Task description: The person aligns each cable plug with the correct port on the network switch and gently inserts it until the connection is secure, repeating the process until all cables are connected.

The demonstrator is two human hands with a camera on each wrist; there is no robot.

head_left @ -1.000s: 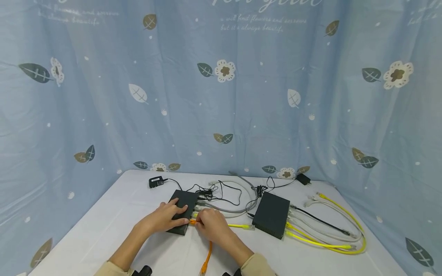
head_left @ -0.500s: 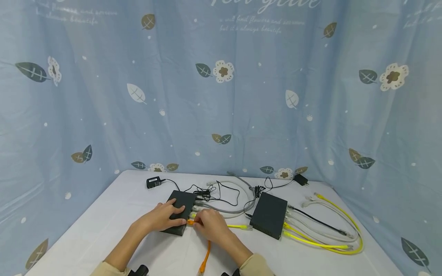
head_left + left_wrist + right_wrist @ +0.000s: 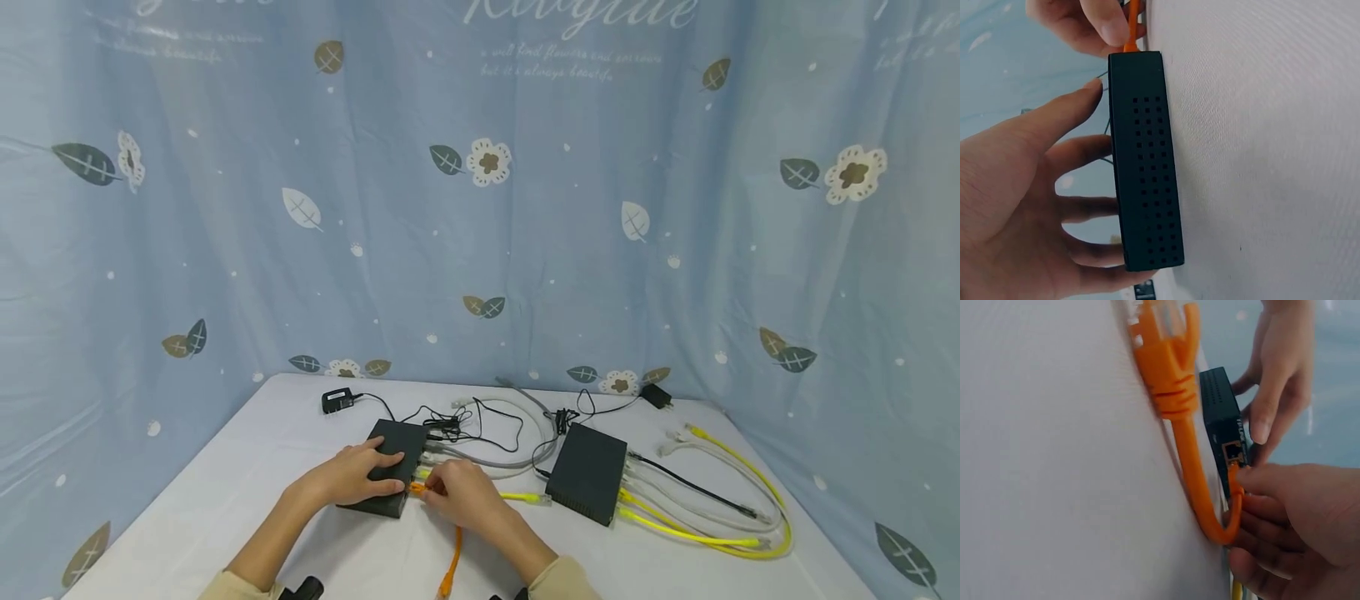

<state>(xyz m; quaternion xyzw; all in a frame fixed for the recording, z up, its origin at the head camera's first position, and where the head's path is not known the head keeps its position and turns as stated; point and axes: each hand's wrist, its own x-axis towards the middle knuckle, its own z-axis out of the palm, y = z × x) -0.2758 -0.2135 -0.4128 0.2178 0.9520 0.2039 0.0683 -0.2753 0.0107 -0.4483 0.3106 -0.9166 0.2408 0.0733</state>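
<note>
My left hand point(image 3: 347, 479) lies across the top of the left black network switch point(image 3: 400, 442), fingers spread and thumb along the near side. In the left wrist view those fingers reach over the vented switch point(image 3: 1147, 162). My right hand point(image 3: 463, 498) pinches the orange Ethernet cable point(image 3: 417, 489) by its plug end at the switch's right side. The right wrist view shows this plug point(image 3: 1235, 478) against the port row, an unfilled port point(image 3: 1232, 452) beside it; how deep it sits is hidden. The cable's other plug point(image 3: 1163, 369) hangs loose toward the front.
Grey, white and yellow cables point(image 3: 525, 498) run from the left switch's ports. A second black switch point(image 3: 588, 471) stands to the right with several cables attached, including a yellow one point(image 3: 783, 521). Power adapters point(image 3: 337, 400) and black cords point(image 3: 448, 427) lie behind.
The left switch's near end has shifted slightly left under my left hand. My right hand keeps its pinch on the orange Ethernet cable at the ports. The head view has tilted a little.
</note>
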